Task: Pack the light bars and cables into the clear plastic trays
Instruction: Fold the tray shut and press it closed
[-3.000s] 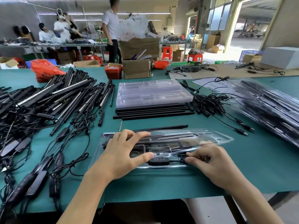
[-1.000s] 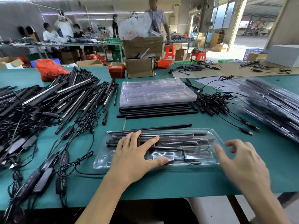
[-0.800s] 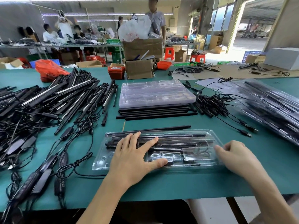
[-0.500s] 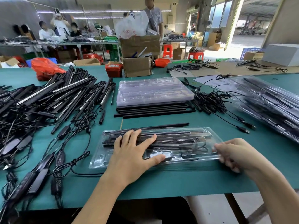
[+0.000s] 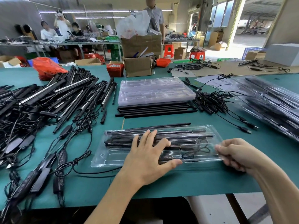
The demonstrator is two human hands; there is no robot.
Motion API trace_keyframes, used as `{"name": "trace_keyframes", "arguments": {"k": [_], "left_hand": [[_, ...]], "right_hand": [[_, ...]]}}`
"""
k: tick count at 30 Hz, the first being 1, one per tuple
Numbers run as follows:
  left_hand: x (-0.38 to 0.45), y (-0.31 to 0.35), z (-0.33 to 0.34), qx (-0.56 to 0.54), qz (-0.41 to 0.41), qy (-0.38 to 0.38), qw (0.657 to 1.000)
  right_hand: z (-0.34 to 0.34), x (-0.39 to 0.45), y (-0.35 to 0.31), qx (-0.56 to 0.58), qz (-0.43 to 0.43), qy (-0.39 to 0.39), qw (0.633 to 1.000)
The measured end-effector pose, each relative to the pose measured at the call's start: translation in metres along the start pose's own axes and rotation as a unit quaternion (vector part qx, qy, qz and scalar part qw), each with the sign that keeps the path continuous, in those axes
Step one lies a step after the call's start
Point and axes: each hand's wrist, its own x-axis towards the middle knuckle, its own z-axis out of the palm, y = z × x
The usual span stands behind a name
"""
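A clear plastic tray (image 5: 106, 160) lies near the table's front edge, holding black light bars (image 5: 186, 136) and a coiled cable (image 5: 203, 148). My left hand (image 5: 148, 157) lies flat on the tray's middle, fingers spread. My right hand (image 5: 237, 154) pinches the tray's right end, which is lifted slightly off the table. A stack of empty clear trays (image 5: 153, 91) rests on loose black bars (image 5: 155, 110) further back.
A big heap of light bars and cables (image 5: 45, 101) fills the left. A bundle of black cables (image 5: 213, 101) lies right of the stack. Packed trays (image 5: 271, 104) pile at the far right. Cardboard boxes (image 5: 139, 65) and people stand behind the green table (image 5: 178, 180).
My right hand moved in from the open air and took hold of the tray's right end, raising it a little. My left hand stayed pressed on the tray.
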Motion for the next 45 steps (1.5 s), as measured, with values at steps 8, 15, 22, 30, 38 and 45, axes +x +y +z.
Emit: {"name": "trace_keyframes", "arguments": {"k": [8,15,22,30,38,45], "left_hand": [[0.0,-0.001,-0.002,-0.023,-0.005,0.01,1.0],[-0.001,-0.002,-0.002,-0.033,-0.001,0.018,0.999],[0.001,-0.003,-0.002,-0.032,0.004,0.028,0.999],[0.001,-0.002,-0.005,-0.041,-0.006,0.02,0.999],[0.002,-0.007,-0.009,-0.051,0.003,0.004,0.999],[0.001,-0.01,-0.009,-0.069,0.005,0.004,0.998]], "right_hand": [[-0.001,-0.002,-0.005,-0.004,-0.007,-0.012,1.0],[-0.003,-0.002,-0.009,0.028,-0.001,-0.012,1.0],[-0.004,0.001,-0.011,0.079,0.018,-0.009,0.997],[-0.007,-0.002,-0.009,0.127,0.011,-0.067,0.99],[-0.007,0.002,-0.014,0.092,0.03,-0.043,0.994],[-0.009,0.0,-0.016,0.033,0.035,-0.045,0.998]]}}
